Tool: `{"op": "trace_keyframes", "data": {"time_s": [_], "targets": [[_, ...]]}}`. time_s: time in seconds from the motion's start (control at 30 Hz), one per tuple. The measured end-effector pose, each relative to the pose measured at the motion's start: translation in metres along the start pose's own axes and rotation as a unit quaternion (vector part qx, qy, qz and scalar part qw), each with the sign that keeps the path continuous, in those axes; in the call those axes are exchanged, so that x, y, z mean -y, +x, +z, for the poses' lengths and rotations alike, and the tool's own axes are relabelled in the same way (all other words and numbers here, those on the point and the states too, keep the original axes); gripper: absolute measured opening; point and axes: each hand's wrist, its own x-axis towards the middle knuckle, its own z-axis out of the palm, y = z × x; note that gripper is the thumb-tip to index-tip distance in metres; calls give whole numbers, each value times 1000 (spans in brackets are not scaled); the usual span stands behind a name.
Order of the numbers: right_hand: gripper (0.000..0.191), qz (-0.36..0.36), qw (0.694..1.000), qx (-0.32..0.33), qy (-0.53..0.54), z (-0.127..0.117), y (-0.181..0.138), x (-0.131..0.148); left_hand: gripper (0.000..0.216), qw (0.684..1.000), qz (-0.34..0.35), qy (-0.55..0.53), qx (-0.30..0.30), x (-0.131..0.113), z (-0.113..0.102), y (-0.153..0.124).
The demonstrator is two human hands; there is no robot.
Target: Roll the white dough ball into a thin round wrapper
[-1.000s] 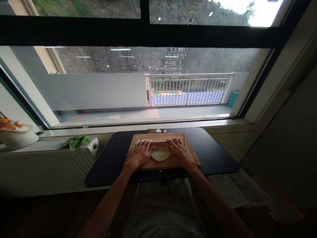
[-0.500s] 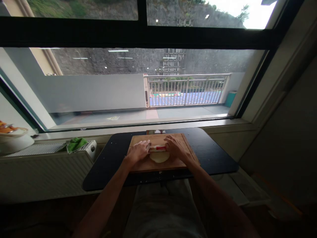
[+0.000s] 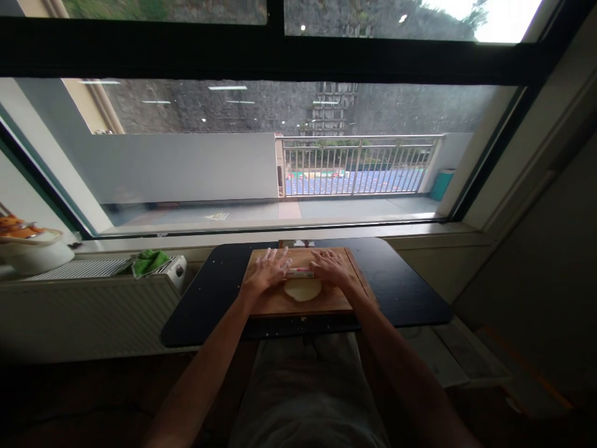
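Observation:
A flat round of pale dough [image 3: 303,289] lies on a wooden cutting board [image 3: 280,304] that sits on a small black table [image 3: 401,286]. A rolling pin [image 3: 300,272] rests across the far edge of the dough. My left hand [image 3: 268,270] lies flat on the pin's left end with fingers stretched out. My right hand [image 3: 332,268] lies flat on its right end, fingers spread too. Both palms press on the pin; neither wraps round it.
A wide window looks onto a balcony with a metal railing [image 3: 359,165]. To the left stands a white radiator [image 3: 84,305] with a green cloth [image 3: 148,261] on top and a white bowl [image 3: 35,256] of orange food. My lap is under the table's near edge.
Both hands and the rolling pin went back toward me over the dough, then forward again to its far edge. The view shifted slightly.

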Motion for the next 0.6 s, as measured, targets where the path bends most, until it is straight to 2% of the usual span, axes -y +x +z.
{"op": "trace_keyframes", "data": {"time_s": [0.13,0.27,0.37,0.47,0.6], "targets": [[55,-28,999,-40,-9,10,-23,6,62,1000,14,-15,-16,-4,2,-30],[58,11,996,-82,20,18,-57,16,64,998,40,-4,-53,-9,2,-68],[60,14,994,-109,22,19,-70,22,66,996,55,2,-70,-11,3,-84],[60,19,994,-110,19,16,-65,23,65,996,48,8,-73,-12,4,-79],[52,5,995,-94,-16,12,-42,17,64,997,24,12,-66,-10,4,-51]]}}
